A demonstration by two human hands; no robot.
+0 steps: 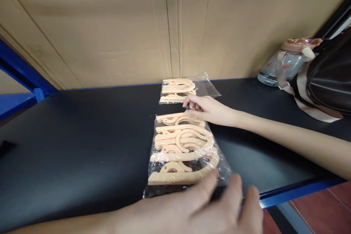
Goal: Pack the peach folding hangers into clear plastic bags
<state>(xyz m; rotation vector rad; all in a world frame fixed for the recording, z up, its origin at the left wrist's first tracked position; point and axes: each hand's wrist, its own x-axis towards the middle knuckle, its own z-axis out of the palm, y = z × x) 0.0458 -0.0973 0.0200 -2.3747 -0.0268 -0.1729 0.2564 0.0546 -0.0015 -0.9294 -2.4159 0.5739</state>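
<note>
A clear plastic bag of peach folding hangers (182, 140) lies flat on the black shelf, several hangers stacked side by side in it. At its far edge my right hand (204, 109) is closed, thumb and curled fingers pinching the film. My left hand (211, 204) reaches in from the lower left, slightly blurred, fingers spread over the bag's near right corner. Whether those fingertips touch the film I cannot tell. Just beyond my right hand rests a second, smaller-looking bag of folding hangers (178, 89), its loose film spread to the right.
Cardboard (109, 29) stands behind the black shelf (82, 146). A clear water bottle (276, 65) with a pink lid and strap leans at the back right beside a dark bag (331, 76). Blue frame posts (24, 69) border the left; a blue edge (296, 192) runs at the front right.
</note>
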